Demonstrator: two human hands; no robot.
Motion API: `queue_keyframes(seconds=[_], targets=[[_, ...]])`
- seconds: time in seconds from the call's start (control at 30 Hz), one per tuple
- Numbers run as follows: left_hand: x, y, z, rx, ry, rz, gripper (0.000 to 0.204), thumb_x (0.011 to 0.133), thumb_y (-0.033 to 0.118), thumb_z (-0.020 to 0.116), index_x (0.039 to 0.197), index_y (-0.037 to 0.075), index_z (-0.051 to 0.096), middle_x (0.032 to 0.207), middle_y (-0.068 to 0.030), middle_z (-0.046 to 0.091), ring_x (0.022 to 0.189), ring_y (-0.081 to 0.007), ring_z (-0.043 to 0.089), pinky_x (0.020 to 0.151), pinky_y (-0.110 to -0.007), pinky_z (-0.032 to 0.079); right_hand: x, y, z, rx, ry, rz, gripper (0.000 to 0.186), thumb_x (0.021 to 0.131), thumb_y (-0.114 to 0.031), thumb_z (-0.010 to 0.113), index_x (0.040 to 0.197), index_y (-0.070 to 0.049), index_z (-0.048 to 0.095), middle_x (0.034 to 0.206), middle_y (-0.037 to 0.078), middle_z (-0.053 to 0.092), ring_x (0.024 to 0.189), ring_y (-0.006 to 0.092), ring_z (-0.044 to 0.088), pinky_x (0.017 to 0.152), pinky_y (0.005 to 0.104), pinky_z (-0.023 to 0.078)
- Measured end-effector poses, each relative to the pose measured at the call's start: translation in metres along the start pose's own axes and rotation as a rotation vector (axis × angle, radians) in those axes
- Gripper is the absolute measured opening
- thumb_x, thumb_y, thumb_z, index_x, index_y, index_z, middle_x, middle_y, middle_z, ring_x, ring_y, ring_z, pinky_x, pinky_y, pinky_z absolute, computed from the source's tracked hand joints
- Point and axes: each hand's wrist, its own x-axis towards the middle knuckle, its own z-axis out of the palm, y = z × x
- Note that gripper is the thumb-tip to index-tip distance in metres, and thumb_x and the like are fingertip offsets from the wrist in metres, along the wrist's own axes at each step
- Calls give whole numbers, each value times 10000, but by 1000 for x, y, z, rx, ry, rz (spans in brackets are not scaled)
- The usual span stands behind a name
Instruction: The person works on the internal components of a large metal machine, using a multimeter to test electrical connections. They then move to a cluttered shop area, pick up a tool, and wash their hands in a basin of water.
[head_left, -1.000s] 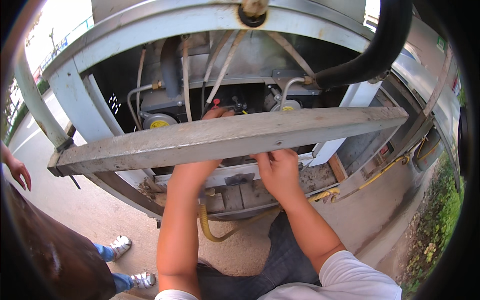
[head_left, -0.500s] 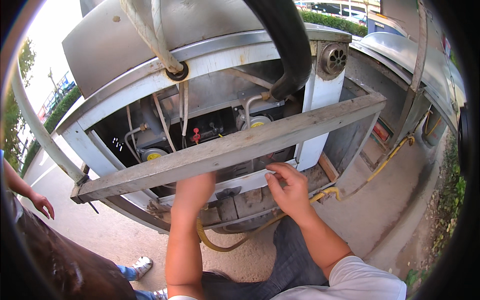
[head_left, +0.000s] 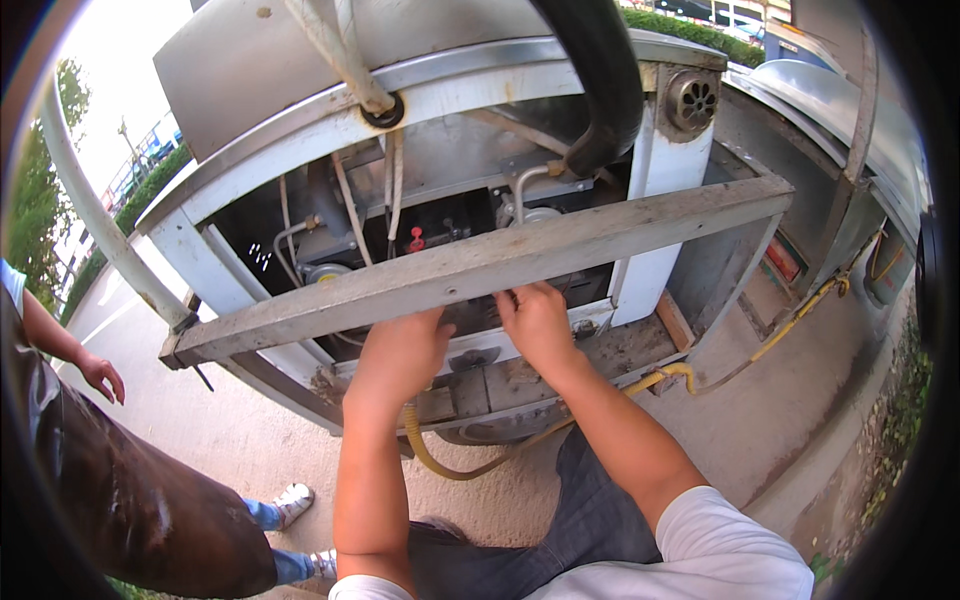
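In front of me stands a white and stainless metal appliance [head_left: 663, 235] with its side open onto pipes and wires. A worn grey metal bar [head_left: 470, 275] runs across the opening. My left hand [head_left: 395, 360] reaches in beneath the bar; it is blurred, and its fingertips are hidden. Close by on the right, my right hand [head_left: 540, 325] has its thumb and fingers drawn together at the bar's lower edge, over something I cannot make out. Behind the bar are a red fitting [head_left: 416, 238] and a round valve with a yellow face [head_left: 326, 273].
A thick black hose [head_left: 608, 90] comes down into the appliance. The yellow hose [head_left: 440, 463] loops below my hands and runs right. On the left another person in a dark apron [head_left: 150, 510] stands close, one hand [head_left: 102, 377] hanging. A metal counter [head_left: 850, 110] stands at right.
My right hand has moved left and up to the bar, close to my left hand. The whole view has shifted slightly, with the appliance now further right.
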Motion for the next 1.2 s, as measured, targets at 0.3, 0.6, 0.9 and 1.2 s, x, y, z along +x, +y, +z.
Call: queue_keyframes(seconds=[0.3,0.6,0.9,1.2], targets=[[-37,16,-21,56,-136,79,513,697,138,675,1144,-43,500,1227,-207,437,1143,-371,410,959,-398,354,-3,-18,-31,54,6,89,201,736,-32,638,935,-37,611,800,141,580,636,300,579,559,371,461],[-14,-6,24,266,21,113,551,706,207,662,1176,-21,485,1200,-158,476,1152,-318,427,982,-413,316,-15,-19,-1,-378,-184,-225,372,725,-109,587,1074,15,555,1071,115,506,924,284,510,723,373,450],[-10,-22,37,398,-56,64,527,742,286,620,1170,1,506,1161,-112,512,1114,-259,464,949,-378,341,-11,-14,2,-394,-199,-198,316,729,-107,581,1014,28,568,990,130,518,907,289,523,698,376,460],[-1,-19,31,413,-226,-30,524,785,314,566,1194,-3,482,1213,-121,477,1160,-268,432,963,-390,323,-5,-9,6,-349,-218,-171,253,751,-103,568,971,21,571,958,130,528,903,300,541,680,393,477]])
